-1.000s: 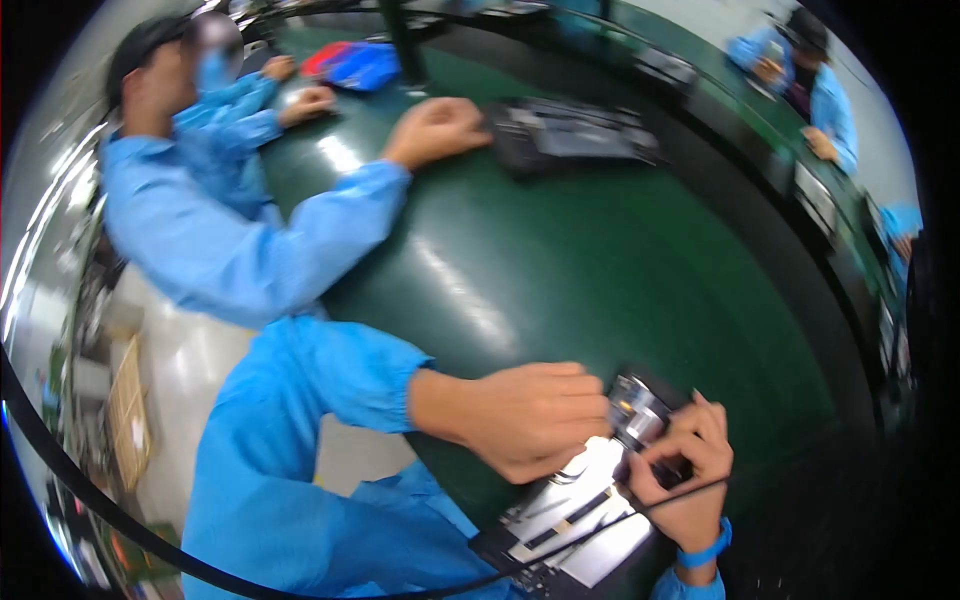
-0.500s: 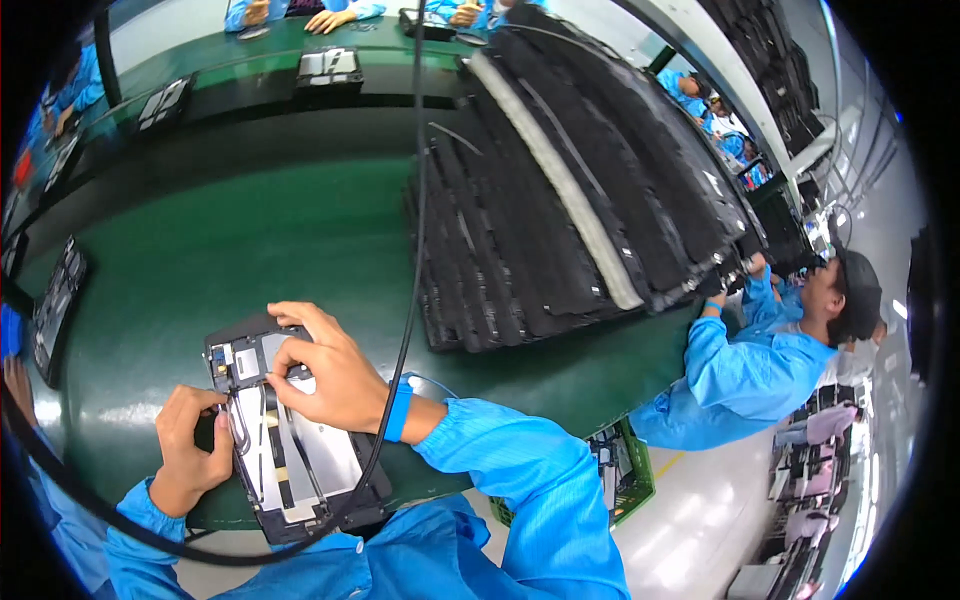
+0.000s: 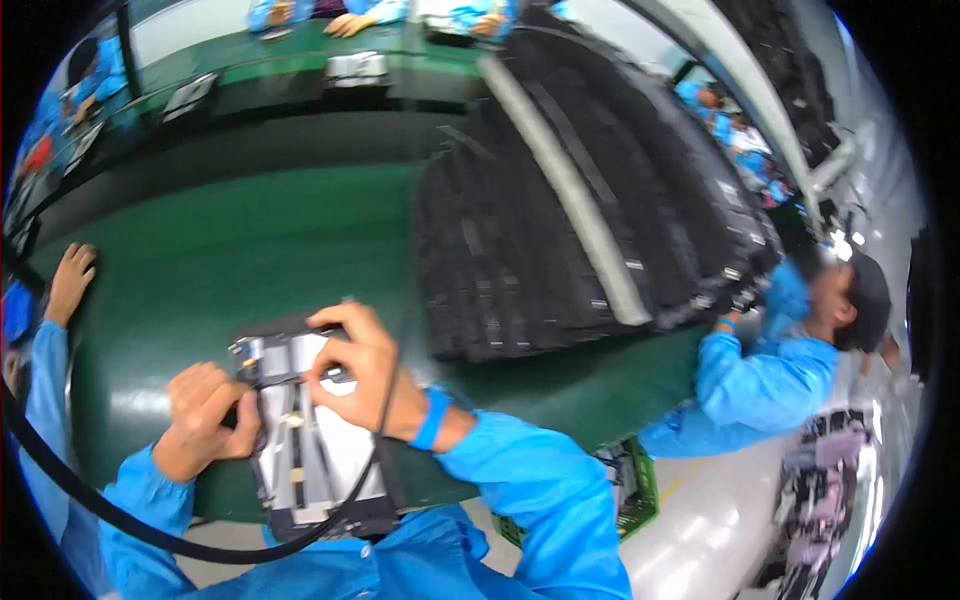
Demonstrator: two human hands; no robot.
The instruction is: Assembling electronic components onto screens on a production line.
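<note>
A: Far left?
B: Co-worker's hand (image 3: 70, 282), blue sleeve, at the left side of the green surface (image 3: 230, 240).

A: Wearer's left hand?
B: Left hand (image 3: 205, 420): fingers curled, thumb at the left edge of an opened tablet-like device (image 3: 315, 455). Blurry, can't tell if it's clamped on anything.

A: Where's the device exactly?
B: On the surface, close to the wearer, between the two hands.

A: How far along?
B: Casing's open, pale panels and dark strips exposed. No cover over them, so I'd call it mid-work. What's left, can't tell from here.

A: Right hand?
B: Right hand (image 3: 360, 375): thumb and forefinger bent into a loop over the device's upper part, tips close together. Can't tell if a part is pinched. Blue wristband (image 3: 430, 420) behind it.

A: Further right?
B: Big row of black panels (image 3: 500, 230) with a pale strip (image 3: 570, 190) among them, green crate (image 3: 642, 505) below the surface, then a capped co-worker (image 3: 760, 375) in blue.
</note>
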